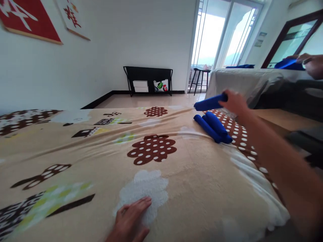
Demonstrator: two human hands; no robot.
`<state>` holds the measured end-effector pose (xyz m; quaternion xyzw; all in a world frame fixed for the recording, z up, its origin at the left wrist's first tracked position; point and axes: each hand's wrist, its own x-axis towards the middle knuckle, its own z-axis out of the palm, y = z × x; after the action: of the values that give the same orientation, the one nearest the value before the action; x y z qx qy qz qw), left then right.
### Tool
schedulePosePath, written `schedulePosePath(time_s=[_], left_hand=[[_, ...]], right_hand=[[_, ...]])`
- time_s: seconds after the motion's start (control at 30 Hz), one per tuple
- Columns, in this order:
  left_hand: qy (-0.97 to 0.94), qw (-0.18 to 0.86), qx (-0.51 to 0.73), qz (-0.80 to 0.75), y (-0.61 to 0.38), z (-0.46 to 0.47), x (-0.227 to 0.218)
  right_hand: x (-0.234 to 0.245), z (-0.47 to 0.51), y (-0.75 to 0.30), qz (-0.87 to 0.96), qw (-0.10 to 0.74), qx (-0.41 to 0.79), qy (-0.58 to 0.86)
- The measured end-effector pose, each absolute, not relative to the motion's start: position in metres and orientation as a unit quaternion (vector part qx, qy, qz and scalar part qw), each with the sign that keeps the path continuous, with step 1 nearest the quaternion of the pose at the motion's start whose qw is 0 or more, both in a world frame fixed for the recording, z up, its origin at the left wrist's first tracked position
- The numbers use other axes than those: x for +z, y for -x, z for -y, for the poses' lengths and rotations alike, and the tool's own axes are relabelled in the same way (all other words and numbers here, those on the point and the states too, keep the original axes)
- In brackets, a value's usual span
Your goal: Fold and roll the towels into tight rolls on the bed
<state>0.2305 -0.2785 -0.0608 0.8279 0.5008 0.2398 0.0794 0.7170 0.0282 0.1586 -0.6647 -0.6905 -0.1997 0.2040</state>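
Observation:
My right hand [234,102] reaches across the right side of the bed and grips one end of a rolled blue cloth [210,103]. Just below that roll, several more rolled blue cloths [213,127] lie together on the blanket. The patterned beige blanket [191,174] spreads over the bed, wrinkled along its middle. At the bottom, my left hand [132,218] lies flat on a white cloud patch of the blanket, fingers stretched out and holding nothing.
At the far right, another person's hand [314,65] holds a blue cloth [289,64]. Plastic sheeting [227,80] covers furniture beside the bed, with blue cloth [241,66] on top. A black rack [148,80] stands by the wall, a stool [201,79] near the glass door.

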Motion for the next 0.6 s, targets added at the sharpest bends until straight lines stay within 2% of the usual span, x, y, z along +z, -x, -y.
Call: schedulePosePath(time_s=[0.13,0.23,0.4,0.6], left_hand=[[-0.825,0.110,0.231,-0.504,-0.231,0.279,-0.063],[-0.816,0.127,0.238,-0.512,-0.230,0.279,-0.063],[-0.810,0.143,0.235,-0.518,-0.230,0.278,-0.062],[-0.803,0.172,0.223,-0.525,-0.230,0.278,-0.057]], right_hand=[[0.032,-0.013,-0.705,0.657,0.134,-0.173,0.722],[-0.019,-0.002,-0.703,0.644,0.140,-0.184,0.729],[-0.047,-0.004,-0.719,0.623,0.158,-0.163,0.749],[-0.054,-0.018,-0.753,0.614,0.169,-0.098,0.765]])
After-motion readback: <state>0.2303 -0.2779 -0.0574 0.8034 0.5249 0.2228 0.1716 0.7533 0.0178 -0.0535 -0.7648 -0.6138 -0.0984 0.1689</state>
